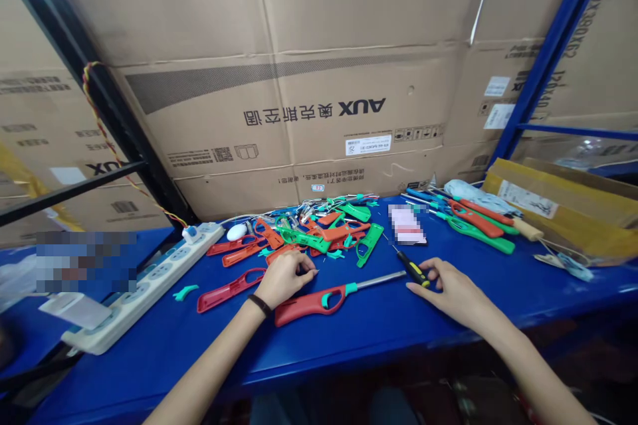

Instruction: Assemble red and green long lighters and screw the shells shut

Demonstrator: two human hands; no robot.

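"What lies nearest the camera in the head view?"

"Two bare forearms, the left forearm (pixel 209 365) with a black wristband (pixel 260 305) and the right forearm (pixel 528 352), reaching over the edge of a blue workbench (pixel 349 345)."

"And the hands?"

"The left hand (pixel 284 279) is curled, its fingertips (pixel 310 272) drawn close together. It might be pinching something tiny, but that can't be told from here. The right hand (pixel 448 289) lies loosely open, with its fingers (pixel 416 287) just beside a yellow-and-black screwdriver (pixel 411 267). It doesn't clearly grip the tool."

"Where's the main piece?"

"Directly below the left hand: a red utility lighter (pixel 309 305) with a teal trigger and a metal nozzle pointing toward the right hand. It looks whole, though the hidden side can't be checked."

"How far along does the work look?"

"Partway, judging by the layout. Past the right hand lies a group of whole-looking red and green lighters (pixel 478 229). Ahead of the left hand sits a heap of loose red and green lighter parts (pixel 309 232), and an open red lighter shell (pixel 229 290) lies to its left, so many pieces remain separate."

"Anything else around them?"

"Left of the hands runs a white power strip (pixel 149 285). Cardboard AUX cartons (pixel 279 113) stand beyond the bench."
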